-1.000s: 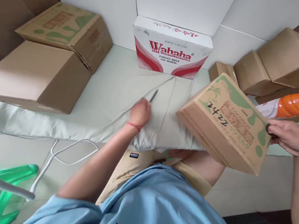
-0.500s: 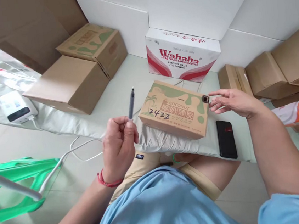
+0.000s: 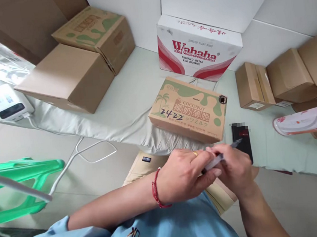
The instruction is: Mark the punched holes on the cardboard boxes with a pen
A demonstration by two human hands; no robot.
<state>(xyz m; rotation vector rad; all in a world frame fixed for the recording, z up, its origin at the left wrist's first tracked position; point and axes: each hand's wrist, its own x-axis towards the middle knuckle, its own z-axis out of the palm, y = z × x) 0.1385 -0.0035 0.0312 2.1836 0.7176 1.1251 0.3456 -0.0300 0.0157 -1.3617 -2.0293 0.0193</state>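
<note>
My left hand (image 3: 185, 174), with a red cord bracelet and a ring, is closed on a slim grey pen (image 3: 215, 162) in front of my chest. My right hand (image 3: 235, 167) is closed on the same pen, its fingers against those of the left. The pen's dark end sticks out past the right hand, pointing right. Just beyond my hands a brown coconut snack box (image 3: 187, 111) lies flat on the cloth-covered surface, with "2422" handwritten on top. A black phone (image 3: 246, 149) lies right of the box, partly hidden by my right hand.
Behind the snack box stands a white and red Wahaha carton (image 3: 196, 50). Brown boxes (image 3: 66, 75) are at the left, and more cartons (image 3: 291, 74) at the right, near an orange-and-white bottle (image 3: 303, 120). A white device (image 3: 9, 102) with a cable and a green stool (image 3: 45, 172) are at the left.
My left hand has brought the pen right and down, turning it from upright to slanted. My right hand has left the snack box's corner and come in to grip the pen.
</note>
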